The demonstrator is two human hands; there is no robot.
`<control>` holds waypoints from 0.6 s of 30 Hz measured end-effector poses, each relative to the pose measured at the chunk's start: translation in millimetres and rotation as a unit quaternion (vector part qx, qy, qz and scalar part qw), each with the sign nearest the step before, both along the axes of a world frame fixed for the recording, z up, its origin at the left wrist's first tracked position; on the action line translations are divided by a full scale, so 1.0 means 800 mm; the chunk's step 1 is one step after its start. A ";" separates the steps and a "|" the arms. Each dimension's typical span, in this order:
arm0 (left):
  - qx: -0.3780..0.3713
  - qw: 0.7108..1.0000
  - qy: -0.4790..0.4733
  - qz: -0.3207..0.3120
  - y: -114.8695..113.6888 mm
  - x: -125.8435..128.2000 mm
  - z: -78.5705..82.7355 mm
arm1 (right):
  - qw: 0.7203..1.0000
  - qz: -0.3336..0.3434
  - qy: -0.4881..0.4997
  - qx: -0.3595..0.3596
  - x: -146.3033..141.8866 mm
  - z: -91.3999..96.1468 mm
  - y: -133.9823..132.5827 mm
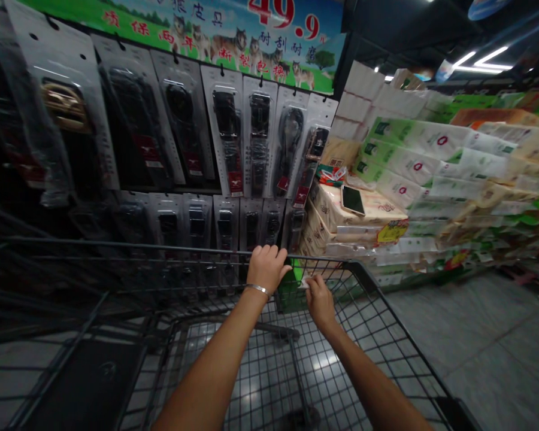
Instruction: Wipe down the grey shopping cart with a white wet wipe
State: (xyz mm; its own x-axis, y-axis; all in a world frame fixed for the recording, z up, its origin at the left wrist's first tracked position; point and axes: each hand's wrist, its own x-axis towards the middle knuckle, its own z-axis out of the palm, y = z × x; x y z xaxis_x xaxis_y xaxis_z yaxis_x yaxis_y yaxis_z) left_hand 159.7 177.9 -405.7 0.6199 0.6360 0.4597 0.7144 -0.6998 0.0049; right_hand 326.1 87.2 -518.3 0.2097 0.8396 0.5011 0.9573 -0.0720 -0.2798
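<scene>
My left hand, with a silver bracelet at the wrist, has its fingers curled over the far top rim of a black wire shopping cart. Just to the right, inside the basket, my right hand pinches a small white piece that looks like paper or tissue. Most of that piece is hidden by my fingers. Behind and between the hands is a bright green panel at the cart's far end, partly covered by my left hand.
Packaged belts hang in two rows beyond the cart, under a price banner. At right, a phone lies on stacked tissue packs. More green-and-white packs are piled behind. Grey tiled floor lies right of the cart.
</scene>
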 end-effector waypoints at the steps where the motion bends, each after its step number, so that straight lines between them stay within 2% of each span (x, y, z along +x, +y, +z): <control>1: -0.001 1.000 0.000 0.000 0.000 0.000 0.000 | 1.000 0.000 -0.004 -0.001 0.000 0.000 0.001; 6: 0.000 1.000 -0.007 -0.002 0.000 0.000 -0.001 | 0.999 0.005 0.027 -0.034 0.000 0.004 -0.004; 9: 0.004 1.000 -0.011 -0.007 0.001 0.000 -0.001 | 0.995 -0.007 0.081 -0.056 0.003 0.006 -0.012; 11: 0.006 1.000 -0.011 -0.007 0.001 0.000 -0.001 | 0.991 -0.017 0.123 -0.045 0.005 0.013 -0.018; 14: 0.010 1.000 -0.012 -0.006 0.002 0.000 -0.001 | 0.987 -0.022 0.161 0.005 0.006 0.036 -0.024; 18: 0.005 1.000 -0.014 -0.006 0.001 -0.001 0.000 | 0.982 0.001 0.163 0.098 -0.002 0.082 -0.021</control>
State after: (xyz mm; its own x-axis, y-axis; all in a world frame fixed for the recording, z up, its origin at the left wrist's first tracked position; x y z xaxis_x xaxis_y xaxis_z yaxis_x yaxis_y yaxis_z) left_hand 159.2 179.0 -405.9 0.6141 0.6235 0.4838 0.7053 -0.7087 0.0181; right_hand 324.5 70.1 -452.4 0.3841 0.7350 0.5588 0.8143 0.0156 -0.5802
